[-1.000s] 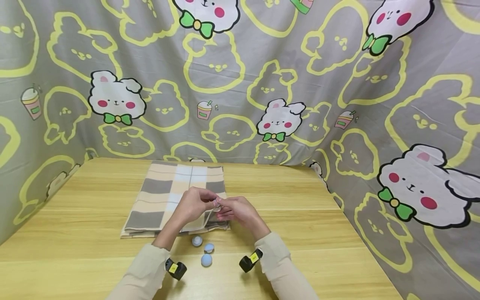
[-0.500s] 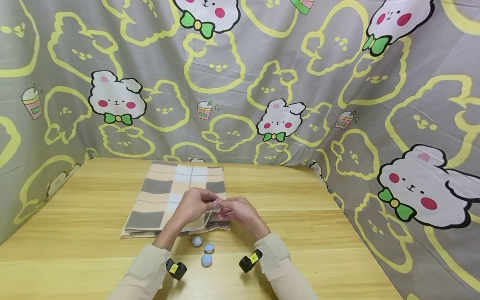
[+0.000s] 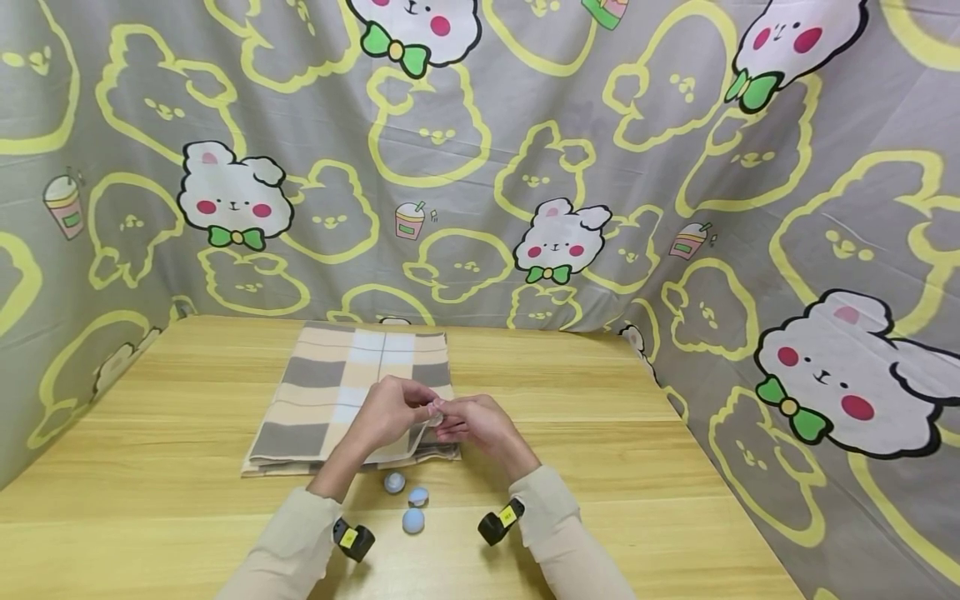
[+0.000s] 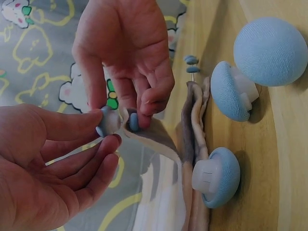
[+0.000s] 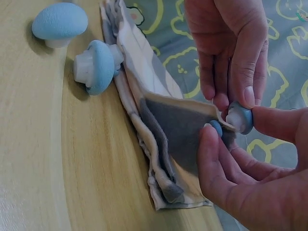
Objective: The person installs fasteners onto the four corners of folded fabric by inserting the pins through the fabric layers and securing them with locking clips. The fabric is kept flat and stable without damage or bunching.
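At lower centre, the left hand and right hand are pinching a blue-and-white clip, fingers curled, at the plaid cloth edge. Three loose clips are lying lower.

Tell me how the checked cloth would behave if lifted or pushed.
The checked cloth would probably droop: its raised corner bends into a soft curve. Mostly flat and folded, it seems unlikely to roll or tip. Pushing might rumple its thin-looking layers.

The blue caps look matt and finely ribbed, their stems smooth plastic; the plaid blanket is matt cloth, the worktop smooth wood-grain.
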The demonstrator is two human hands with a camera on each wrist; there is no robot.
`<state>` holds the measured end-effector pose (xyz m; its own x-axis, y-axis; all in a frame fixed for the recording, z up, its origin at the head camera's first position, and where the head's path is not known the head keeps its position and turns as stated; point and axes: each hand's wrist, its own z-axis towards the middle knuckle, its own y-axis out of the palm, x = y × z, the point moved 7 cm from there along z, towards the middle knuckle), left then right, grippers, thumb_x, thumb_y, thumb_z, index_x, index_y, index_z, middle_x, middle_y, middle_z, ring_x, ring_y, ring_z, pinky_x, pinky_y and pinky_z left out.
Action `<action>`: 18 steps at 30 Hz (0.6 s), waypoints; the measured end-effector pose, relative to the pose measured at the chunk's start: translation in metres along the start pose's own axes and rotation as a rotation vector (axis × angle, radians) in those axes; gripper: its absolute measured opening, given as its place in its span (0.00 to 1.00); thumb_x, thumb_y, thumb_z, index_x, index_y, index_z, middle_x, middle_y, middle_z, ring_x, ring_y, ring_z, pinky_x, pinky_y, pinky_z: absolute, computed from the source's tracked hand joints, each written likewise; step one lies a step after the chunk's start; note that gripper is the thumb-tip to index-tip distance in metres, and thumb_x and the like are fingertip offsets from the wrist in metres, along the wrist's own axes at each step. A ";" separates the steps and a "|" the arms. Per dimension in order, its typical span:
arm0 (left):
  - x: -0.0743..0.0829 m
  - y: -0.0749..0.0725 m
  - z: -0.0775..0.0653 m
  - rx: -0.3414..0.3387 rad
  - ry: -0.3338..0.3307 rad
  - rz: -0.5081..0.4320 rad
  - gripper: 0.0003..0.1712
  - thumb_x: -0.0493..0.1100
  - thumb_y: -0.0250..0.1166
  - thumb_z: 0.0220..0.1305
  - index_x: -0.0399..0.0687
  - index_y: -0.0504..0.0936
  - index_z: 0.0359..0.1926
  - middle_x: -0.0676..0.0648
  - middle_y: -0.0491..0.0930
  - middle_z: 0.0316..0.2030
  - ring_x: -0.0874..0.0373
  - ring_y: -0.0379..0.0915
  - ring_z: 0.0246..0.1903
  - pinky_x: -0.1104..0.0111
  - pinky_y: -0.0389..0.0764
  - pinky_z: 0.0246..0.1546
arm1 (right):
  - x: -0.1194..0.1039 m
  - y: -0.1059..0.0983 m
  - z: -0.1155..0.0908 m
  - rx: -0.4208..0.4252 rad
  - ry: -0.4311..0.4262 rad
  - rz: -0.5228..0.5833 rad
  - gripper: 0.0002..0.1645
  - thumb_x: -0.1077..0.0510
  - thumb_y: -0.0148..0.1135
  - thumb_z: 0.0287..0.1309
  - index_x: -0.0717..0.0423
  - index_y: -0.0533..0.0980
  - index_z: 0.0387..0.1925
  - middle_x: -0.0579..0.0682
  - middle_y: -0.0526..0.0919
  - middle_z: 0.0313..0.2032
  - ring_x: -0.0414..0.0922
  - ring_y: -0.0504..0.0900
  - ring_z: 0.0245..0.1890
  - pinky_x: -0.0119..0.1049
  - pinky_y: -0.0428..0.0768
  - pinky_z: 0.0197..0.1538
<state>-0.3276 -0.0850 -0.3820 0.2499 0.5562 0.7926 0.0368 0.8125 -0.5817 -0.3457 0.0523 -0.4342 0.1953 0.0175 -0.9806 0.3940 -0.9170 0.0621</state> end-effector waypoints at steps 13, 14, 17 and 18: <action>-0.003 -0.004 0.001 0.020 -0.032 -0.012 0.07 0.40 0.70 0.65 0.44 0.89 0.43 0.47 0.90 0.37 0.54 0.87 0.39 0.60 0.85 0.40 | -0.002 0.001 0.000 -0.033 -0.001 -0.040 0.22 0.51 0.57 0.73 0.70 0.78 0.49 0.49 0.83 0.28 0.40 0.84 0.29 0.33 0.85 0.41; -0.004 -0.004 0.000 0.021 -0.037 -0.014 0.07 0.40 0.69 0.66 0.44 0.89 0.43 0.46 0.90 0.37 0.53 0.87 0.39 0.60 0.85 0.39 | -0.002 0.001 0.000 -0.034 -0.001 -0.042 0.22 0.51 0.56 0.74 0.70 0.78 0.49 0.50 0.83 0.29 0.40 0.84 0.29 0.33 0.86 0.41; -0.005 -0.004 0.000 0.024 -0.045 -0.009 0.08 0.40 0.68 0.66 0.45 0.89 0.45 0.45 0.90 0.37 0.53 0.87 0.38 0.60 0.85 0.38 | -0.002 0.001 0.000 -0.035 0.003 -0.046 0.23 0.51 0.56 0.74 0.71 0.78 0.50 0.50 0.83 0.29 0.40 0.84 0.29 0.33 0.86 0.42; -0.005 -0.004 0.000 0.023 -0.045 -0.004 0.08 0.40 0.68 0.67 0.45 0.89 0.45 0.45 0.90 0.37 0.52 0.87 0.38 0.60 0.85 0.38 | -0.002 0.001 0.000 -0.035 0.004 -0.048 0.22 0.52 0.56 0.74 0.71 0.78 0.50 0.50 0.83 0.29 0.40 0.84 0.29 0.33 0.86 0.42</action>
<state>-0.3291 -0.0910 -0.3839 0.2055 0.5595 0.8029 0.0157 0.8185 -0.5743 -0.3460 0.0516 -0.4326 0.1785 0.0628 -0.9819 0.4342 -0.9006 0.0213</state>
